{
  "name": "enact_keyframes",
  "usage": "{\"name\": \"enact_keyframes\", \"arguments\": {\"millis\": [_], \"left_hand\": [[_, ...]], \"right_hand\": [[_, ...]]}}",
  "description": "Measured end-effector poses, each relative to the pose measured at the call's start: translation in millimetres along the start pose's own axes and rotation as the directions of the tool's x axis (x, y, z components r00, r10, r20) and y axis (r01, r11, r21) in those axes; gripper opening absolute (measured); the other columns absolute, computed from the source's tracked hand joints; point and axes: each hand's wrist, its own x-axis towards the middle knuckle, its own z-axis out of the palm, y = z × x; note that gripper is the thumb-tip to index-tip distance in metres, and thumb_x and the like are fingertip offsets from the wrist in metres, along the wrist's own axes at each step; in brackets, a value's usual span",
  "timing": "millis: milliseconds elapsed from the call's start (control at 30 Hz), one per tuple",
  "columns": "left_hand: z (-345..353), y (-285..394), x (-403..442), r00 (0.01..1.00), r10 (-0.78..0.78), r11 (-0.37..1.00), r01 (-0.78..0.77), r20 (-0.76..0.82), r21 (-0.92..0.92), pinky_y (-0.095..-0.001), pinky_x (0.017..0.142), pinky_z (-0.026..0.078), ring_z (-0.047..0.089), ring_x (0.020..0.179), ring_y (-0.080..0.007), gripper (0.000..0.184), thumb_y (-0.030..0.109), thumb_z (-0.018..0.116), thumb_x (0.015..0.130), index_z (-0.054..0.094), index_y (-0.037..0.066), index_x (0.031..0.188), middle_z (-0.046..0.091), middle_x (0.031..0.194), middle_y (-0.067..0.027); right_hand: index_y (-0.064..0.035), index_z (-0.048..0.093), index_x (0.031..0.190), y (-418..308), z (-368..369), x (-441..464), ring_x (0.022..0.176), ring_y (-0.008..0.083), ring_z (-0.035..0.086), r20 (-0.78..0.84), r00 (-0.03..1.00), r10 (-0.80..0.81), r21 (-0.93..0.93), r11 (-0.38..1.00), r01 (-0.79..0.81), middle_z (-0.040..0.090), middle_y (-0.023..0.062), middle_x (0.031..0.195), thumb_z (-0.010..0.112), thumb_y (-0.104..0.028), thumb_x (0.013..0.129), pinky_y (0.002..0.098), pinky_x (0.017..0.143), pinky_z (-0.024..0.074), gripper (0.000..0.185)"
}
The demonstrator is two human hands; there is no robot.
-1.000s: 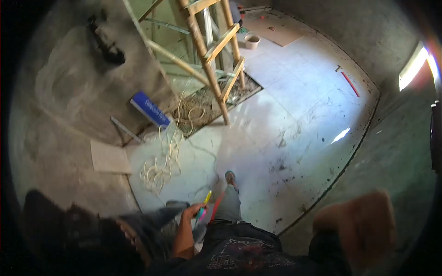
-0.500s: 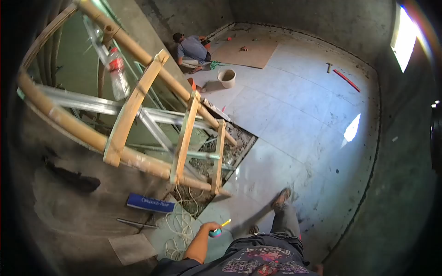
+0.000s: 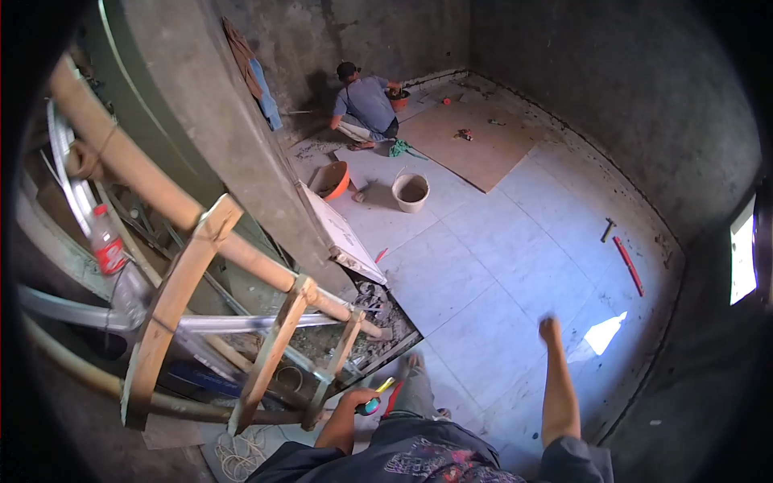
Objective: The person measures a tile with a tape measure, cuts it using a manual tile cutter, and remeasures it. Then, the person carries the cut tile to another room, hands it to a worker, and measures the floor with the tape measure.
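Note:
My left hand (image 3: 354,400), low in the view near my hip, is closed around a tape measure (image 3: 368,406) with a teal case. A short piece of its yellow blade sticks out. My right arm reaches forward over the pale floor tiles (image 3: 499,258). At its end my right hand (image 3: 549,328) looks small and blurred, so its fingers cannot be made out. Close to the left hand stands a wood-runged bamboo ladder (image 3: 266,354), leaning across the left side.
Ahead, a person (image 3: 366,105) squats by the wall near an orange bucket (image 3: 398,101). A white bucket (image 3: 411,193), an orange basin (image 3: 330,179) and a brown board (image 3: 471,149) lie beyond. On the right are a hammer (image 3: 608,229) and a red bar (image 3: 628,266). Tangled cord (image 3: 241,455) lies lower left.
My view has shifted, and the ladder now sits lower and further left. My right arm has come up into view, stretched forward. The tape measure stays in my left hand.

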Motion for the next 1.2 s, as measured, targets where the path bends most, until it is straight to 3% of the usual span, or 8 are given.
{"name": "enact_keyframes", "arguments": {"millis": [133, 233, 500, 567, 600, 700, 1067, 1200], "left_hand": [[-18.4, -9.9, 98.4, 0.945, -0.317, 0.945, 0.322, 0.078, -0.052, -0.037, 0.071, 0.047, 0.059, 0.078, -0.0183, 0.04, 0.047, 0.061, 0.081, 0.07, 0.011, 0.095, 0.065, 0.089, -0.006], [-65.5, 60.5, 94.8, 0.952, -0.301, 0.952, 0.297, 0.055, 0.07, -0.0359, 0.069, 0.047, 0.059, 0.077, -0.0174, 0.039, 0.045, 0.06, 0.082, 0.069, 0.01, 0.096, 0.065, 0.088, -0.0057], [-270.4, 345.7, 132.4, 0.993, -0.116, 0.984, 0.111, 0.027, 0.138, -0.0331, 0.066, 0.049, 0.06, 0.073, -0.0151, 0.036, 0.04, 0.058, 0.085, 0.067, 0.007, 0.097, 0.065, 0.087, -0.005], [-317.7, 418.4, 154.6, 0.998, -0.055, 0.995, 0.051, 0.041, 0.08, -0.0323, 0.065, 0.049, 0.06, 0.072, -0.0145, 0.036, 0.039, 0.057, 0.085, 0.067, 0.007, 0.097, 0.065, 0.087, -0.0048], [-334.6, 456.7, 167.2, 0.999, -0.027, 0.998, 0.024, 0.04, 0.061, -0.032, 0.065, 0.049, 0.06, 0.072, -0.0142, 0.035, 0.038, 0.057, 0.086, 0.066, 0.006, 0.097, 0.065, 0.086, -0.0047], [-374.2, 553.4, 219.9, 1.0, 0.03, 0.989, -0.031, 0.007, 0.141, -0.0334, 0.063, 0.049, 0.06, 0.069, -0.0162, 0.034, 0.037, 0.055, 0.087, 0.066, 0.006, 0.096, 0.065, 0.084, -0.0052], [-375.0, 831.7, 246.8, 0.979, 0.141, 0.743, -0.005, 0.149, -0.669, -0.0353, 0.046, 0.047, 0.054, 0.05, -0.0201, 0.018, 0.027, 0.056, 0.086, 0.055, 0.009, 0.084, 0.055, 0.065, -0.0053], [-402.6, 788.4, 315.9, 0.624, 0.503, 0.497, 0.357, 0.598, -0.791, -0.0323, 0.059, 0.05, 0.059, 0.061, -0.0208, 0.022, 0.026, 0.052, 0.091, 0.058, 0.007, 0.083, 0.059, 0.076, -0.0081]], "right_hand": [[-0.0032, 0.064, 0.087, -213.5, -183.6, 200.3, 0.072, 0.0361, 0.062, -0.31, 0.931, -0.192, 0.34, 0.892, 0.297, 0.063, 0.0204, 0.075, 0.046, 0.001, 0.07, 0.0402, 0.063, 0.0472, 0.025], [-0.0086, 0.067, 0.083, -276.2, -186.8, 246.4, 0.059, 0.0257, 0.057, -0.087, 0.986, -0.142, 0.542, 0.824, 0.166, 0.059, 0.0167, 0.066, 0.044, 0.004, 0.068, 0.0363, 0.056, 0.0448, 0.029], [-0.0062, 0.068, 0.072, 7.0, 193.5, 131.1, 0.07, 0.0284, 0.065, 0.515, 0.841, 0.165, -0.185, 0.979, -0.079, 0.067, 0.0136, 0.076, 0.057, -0.02, 0.069, 0.0412, 0.062, 0.0504, 0.018], [-0.0112, 0.069, 0.069, -16.9, 88.0, 100.7, 0.057, 0.0263, 0.061, 0.816, 0.574, 0.067, -0.242, 0.941, 0.234, 0.065, 0.0096, 0.065, 0.063, -0.022, 0.065, 0.0374, 0.054, 0.0492, 0.013], [-0.0085, 0.068, 0.067, -23.9, 37.3, 79.1, 0.055, 0.0244, 0.061, 0.62, 0.778, 0.104, 0.237, 0.92, -0.313, 0.064, 0.009, 0.062, 0.065, -0.021, 0.068, 0.038, 0.051, 0.0472, 0.013], [-0.0075, 0.067, 0.066, -49.4, -15.0, 154.2, 0.054, 0.0228, 0.06, 0.731, 0.601, 0.323, 0.289, 0.652, -0.702, 0.063, 0.0074, 0.061, 0.065, -0.021, 0.073, 0.0381, 0.048, 0.0455, 0.015], [-0.003, 0.068, 0.085, -148.2, 41.5, 959.7, 0.094, 0.0374, 0.061, 0.335, 0.937, 0.097, -0.192, 0.981, -0.033, 0.065, 0.0189, 0.1, 0.049, -0.018, 0.077, 0.0455, 0.08, 0.0491, 0.026], [-0.006, 0.065, 0.084, -363.6, -71.8, 1141.2, 0.085, 0.0388, 0.063, -0.107, 0.99, -0.097, 0.477, 0.868, 0.137, 0.064, 0.0224, 0.085, 0.051, -0.008, 0.078, 0.0442, 0.071, 0.0489, 0.015]]}}
